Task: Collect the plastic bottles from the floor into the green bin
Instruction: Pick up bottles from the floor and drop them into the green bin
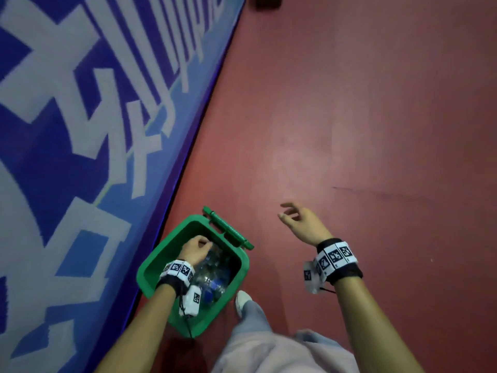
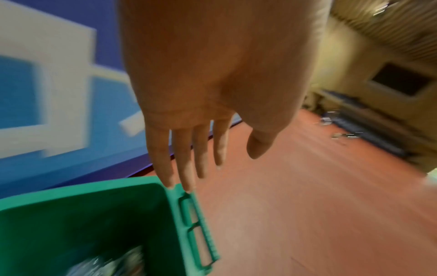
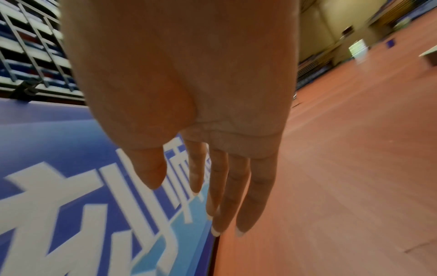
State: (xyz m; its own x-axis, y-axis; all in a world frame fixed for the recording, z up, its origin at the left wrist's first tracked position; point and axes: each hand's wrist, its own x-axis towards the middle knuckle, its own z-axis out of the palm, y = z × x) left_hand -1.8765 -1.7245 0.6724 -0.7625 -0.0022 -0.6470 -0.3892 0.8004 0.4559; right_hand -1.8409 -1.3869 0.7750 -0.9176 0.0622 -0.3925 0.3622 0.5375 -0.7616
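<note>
The green bin [image 1: 165, 244] stands on the red floor beside a blue banner, its handle [image 1: 228, 228] on the far side. Several clear plastic bottles [image 1: 215, 275] with blue caps lie inside it; in the left wrist view they are a blur [image 2: 106, 265] at the bottom of the bin [image 2: 82, 214]. My left hand [image 1: 197, 247] hovers over the bin's opening. There its fingers [image 2: 201, 168] are straight and hold nothing, with the tips above the rim by the handle [image 2: 198, 229]. My right hand [image 1: 295, 219] hangs over bare floor right of the bin, its fingers [image 3: 196, 183] relaxed and empty.
A large blue banner with white lettering [image 1: 80, 130] runs along the left. Red floor [image 1: 376, 130] stretches ahead and to the right. My leg in grey trousers and a white shoe [image 1: 242, 300] is just right of the bin. A dark object [image 1: 267, 2] sits at the top edge.
</note>
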